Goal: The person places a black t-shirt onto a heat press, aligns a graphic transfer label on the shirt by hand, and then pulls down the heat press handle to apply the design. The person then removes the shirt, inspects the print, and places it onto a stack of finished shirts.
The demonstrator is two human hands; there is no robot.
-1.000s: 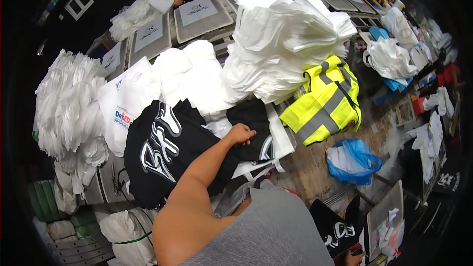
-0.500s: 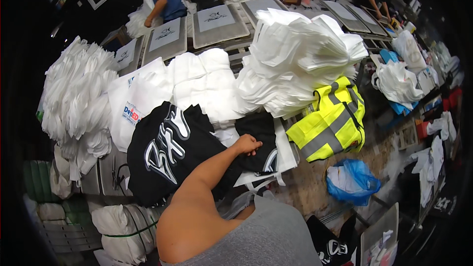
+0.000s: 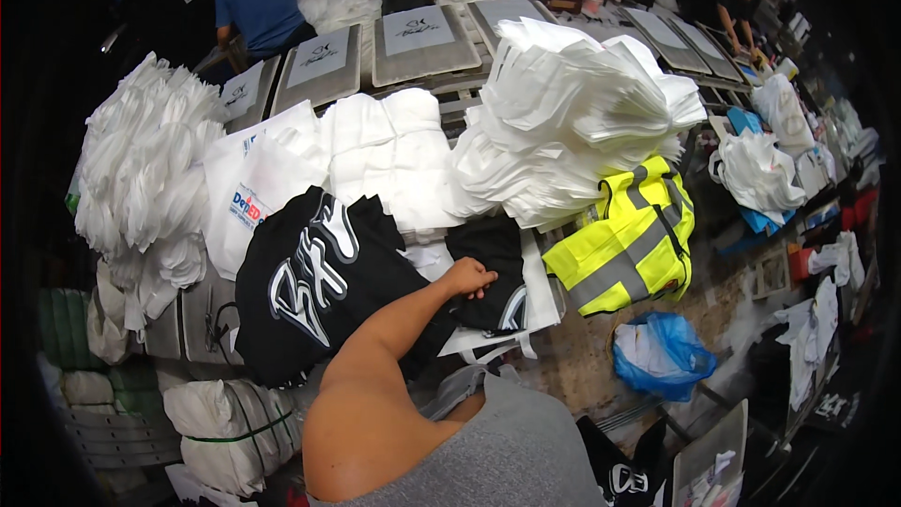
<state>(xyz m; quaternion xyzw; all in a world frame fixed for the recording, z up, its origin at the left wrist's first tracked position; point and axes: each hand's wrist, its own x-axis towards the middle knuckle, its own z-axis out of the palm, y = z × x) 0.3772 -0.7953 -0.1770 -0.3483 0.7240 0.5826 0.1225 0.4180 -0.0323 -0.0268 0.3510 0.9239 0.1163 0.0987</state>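
My left hand (image 3: 469, 278) has its fingers curled closed over a folded black cloth piece (image 3: 490, 242) with a white-and-grey print. Whether it grips that cloth is hidden. Left of my forearm spreads a black shirt (image 3: 375, 242) with large white lettering, its edge passing under the arm. Beneath the black piece lies a white fabric bag (image 3: 542, 305) with its handles toward me. My right hand does not show; a small patch of skin appears beside my grey top, too covered to identify.
Tall stacks of white fabric (image 3: 572, 122) stand behind, with more heaped at left (image 3: 150, 188). A yellow reflective vest (image 3: 624, 249) hangs at right above a blue plastic bag (image 3: 662, 357). Printing boards (image 3: 427, 47) line the back. A person in blue (image 3: 263, 2) bends at far left.
My left hand stays closed over the black cloth with barely any movement. At the back, the person in blue has turned away and moved left, leaving the white bundle. The view has shifted slightly.
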